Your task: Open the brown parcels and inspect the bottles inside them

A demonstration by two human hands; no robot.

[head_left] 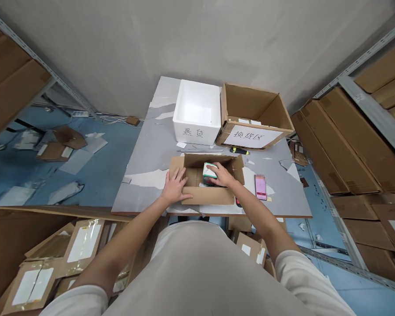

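Observation:
An opened cardboard box [207, 196] sits near the front edge of the table, its flaps folded outward. My left hand [175, 187] lies with fingers spread on the box's left flap and corner, holding nothing. Inside the box, my right hand [222, 174] grips a small white and green carton [210, 170] from its right side. The fingers rest over the carton's top. Other contents at the bottom of the box are partly hidden by my right hand and the front wall.
A white foam bin [197, 131] and a larger cardboard box [255, 135], both with handwritten labels, stand at the back. A yellow-black cutter [239, 151] and a phone [260, 187] lie on the table [141, 193]. Shelves of cartons [345, 140] flank the right side.

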